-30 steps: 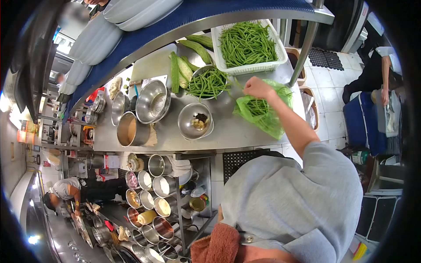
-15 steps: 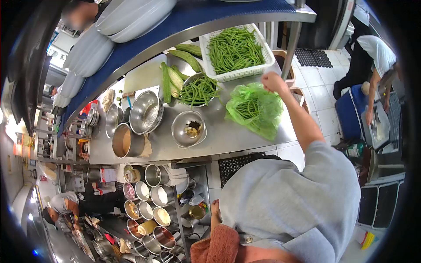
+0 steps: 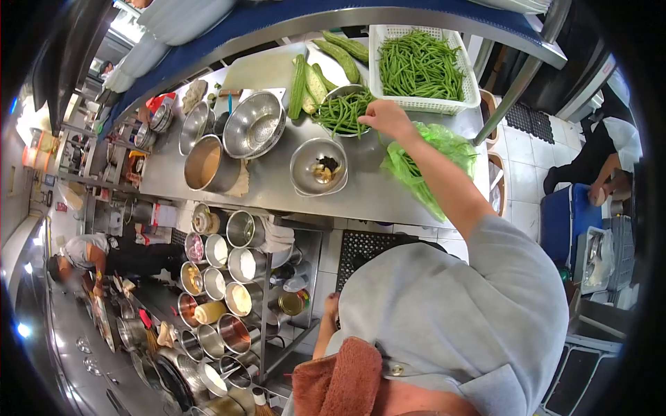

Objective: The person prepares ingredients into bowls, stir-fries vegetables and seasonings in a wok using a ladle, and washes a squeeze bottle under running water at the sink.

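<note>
My right hand [image 3: 388, 119] reaches over the counter to a metal bowl heaped with green beans [image 3: 341, 113]. Its thumb and fingers are pinched together on green beans at the bowl's right edge. Below my forearm lies a light-green plastic bag [image 3: 444, 142] with more green beans in it, partly covered by the arm. A white basket [image 3: 423, 104] full of green beans stands just beyond. Low at my left side, beside the grey shirt, is my left hand [image 3: 331, 305]; its fingers are mostly hidden.
Ridged green gourds [image 3: 340, 59] lie behind the beans. A metal bowl [image 3: 302, 163] with dark and pale pieces, a colander [image 3: 254, 125] and a deep pot [image 3: 202, 165] share the counter [image 3: 388, 197]. Overhead runs a shelf edge [image 3: 333, 15]. Other people work left and right.
My right hand has moved left from above the plastic bag to the bowl of green beans. The view has shifted, and my left hand stays low at my side.
</note>
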`<state>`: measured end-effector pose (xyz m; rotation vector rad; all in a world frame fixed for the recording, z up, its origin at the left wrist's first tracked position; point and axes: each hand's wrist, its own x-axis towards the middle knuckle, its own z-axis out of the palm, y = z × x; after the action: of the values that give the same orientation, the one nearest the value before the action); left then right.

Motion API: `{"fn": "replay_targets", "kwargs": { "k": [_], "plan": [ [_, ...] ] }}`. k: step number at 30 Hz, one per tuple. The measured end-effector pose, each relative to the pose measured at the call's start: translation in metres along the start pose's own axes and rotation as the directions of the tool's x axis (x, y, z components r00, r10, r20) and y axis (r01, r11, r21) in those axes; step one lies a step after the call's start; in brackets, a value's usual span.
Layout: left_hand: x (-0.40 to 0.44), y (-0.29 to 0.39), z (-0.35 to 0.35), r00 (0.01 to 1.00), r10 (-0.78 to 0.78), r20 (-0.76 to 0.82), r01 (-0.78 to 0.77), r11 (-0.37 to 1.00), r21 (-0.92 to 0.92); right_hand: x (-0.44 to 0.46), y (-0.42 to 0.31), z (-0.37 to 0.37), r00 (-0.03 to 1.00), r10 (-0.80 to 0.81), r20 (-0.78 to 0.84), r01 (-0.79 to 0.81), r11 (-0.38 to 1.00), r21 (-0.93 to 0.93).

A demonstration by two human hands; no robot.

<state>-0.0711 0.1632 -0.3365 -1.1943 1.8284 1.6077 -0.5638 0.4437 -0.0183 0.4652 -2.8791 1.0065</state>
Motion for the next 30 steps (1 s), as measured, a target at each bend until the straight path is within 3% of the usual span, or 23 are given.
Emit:
{"fn": "replay_targets", "kwargs": {
  "k": [2, 5, 8, 10, 12, 14, 15, 17, 19, 20, 21, 22, 23, 24, 26, 27, 28, 30],
  "plan": [
    [0.014, 0.008, 0.0, 0.998, 0.065, -0.003, -0.066, 0.997, -0.035, 0.006, 0.0, 0.015, 0.998, 0.006, 0.055, -0.005, 1.0, -0.012],
    [-0.004, 0.059, 0.009, 0.991, 0.125, 0.041, -0.117, 0.98, -0.161, 0.011, 0.003, 0.033, 0.998, 0.04, -0.049, -0.037, 0.998, 0.048],
    [-0.037, 0.126, 0.026, 0.941, 0.332, 0.07, -0.323, 0.939, -0.118, 0.026, 0.007, 0.041, 0.99, 0.127, -0.061, -0.115, 0.978, 0.172],
    [-0.049, 0.162, 0.033, 0.924, 0.372, 0.094, -0.356, 0.922, -0.15, 0.032, 0.007, 0.039, 0.971, 0.236, -0.04, -0.213, 0.929, 0.303],
    [-0.056, 0.196, 0.038, 0.878, 0.437, 0.195, -0.435, 0.899, -0.056, 0.033, 0.016, 0.037, 0.975, 0.197, -0.106, -0.149, 0.924, 0.353],
    [-0.073, 0.236, 0.043, 0.836, 0.486, 0.255, -0.488, 0.871, -0.058, 0.021, 0.007, 0.008, 0.944, 0.32, -0.085, -0.199, 0.754, 0.626],
    [-0.084, 0.256, 0.046, 0.786, 0.533, 0.312, -0.541, 0.838, -0.069, 0.008, 0.005, -0.002, 0.96, 0.264, -0.092, -0.104, 0.644, 0.758],
    [-0.109, 0.295, 0.05, 0.755, 0.571, 0.323, -0.579, 0.811, -0.08, -0.024, -0.013, -0.023, 0.955, 0.209, -0.209, 0.07, 0.528, 0.846],
    [-0.143, 0.331, 0.056, 0.687, 0.675, 0.269, -0.667, 0.733, -0.133, -0.074, -0.039, -0.046, 0.993, 0.029, -0.114, 0.074, 0.598, 0.798],
    [-0.161, 0.348, 0.057, 0.693, 0.684, 0.231, -0.675, 0.727, -0.126, -0.099, -0.056, -0.052, 0.99, -0.138, -0.001, 0.08, 0.566, 0.82],
    [-0.17, 0.356, 0.062, 0.687, 0.705, 0.175, -0.67, 0.708, -0.222, -0.119, -0.059, -0.041, 0.962, -0.262, 0.072, 0.128, 0.671, 0.731],
    [-0.184, 0.368, 0.062, 0.679, 0.716, 0.161, -0.667, 0.693, -0.273, -0.139, -0.068, -0.027, 0.937, -0.291, 0.196, 0.056, 0.676, 0.735],
    [-0.181, 0.37, 0.06, 0.654, 0.737, 0.17, -0.687, 0.673, -0.275, -0.154, -0.073, -0.014, 0.887, -0.344, 0.307, 0.055, 0.74, 0.67],
    [-0.196, 0.383, 0.057, 0.688, 0.709, 0.153, -0.618, 0.683, -0.389, -0.161, -0.083, -0.007, 0.843, -0.407, 0.352, 0.096, 0.758, 0.646],
    [-0.185, 0.38, 0.055, 0.444, 0.891, -0.094, -0.866, 0.4, -0.302, -0.169, -0.087, 0.018, 0.852, -0.383, 0.358, 0.017, 0.703, 0.711],
    [-0.188, 0.375, 0.052, 0.535, 0.834, -0.131, -0.799, 0.45, -0.399, -0.168, -0.088, 0.025, 0.844, -0.368, 0.39, -0.076, 0.637, 0.767],
    [-0.191, 0.369, 0.048, 0.612, 0.779, -0.138, -0.718, 0.474, -0.51, -0.167, -0.091, 0.03, 0.778, -0.448, 0.441, -0.068, 0.638, 0.767],
    [-0.2, 0.354, 0.036, 0.609, 0.753, -0.25, -0.75, 0.444, -0.49, -0.165, -0.097, 0.037, 0.831, -0.352, 0.43, -0.166, 0.582, 0.796]
  ]
}}
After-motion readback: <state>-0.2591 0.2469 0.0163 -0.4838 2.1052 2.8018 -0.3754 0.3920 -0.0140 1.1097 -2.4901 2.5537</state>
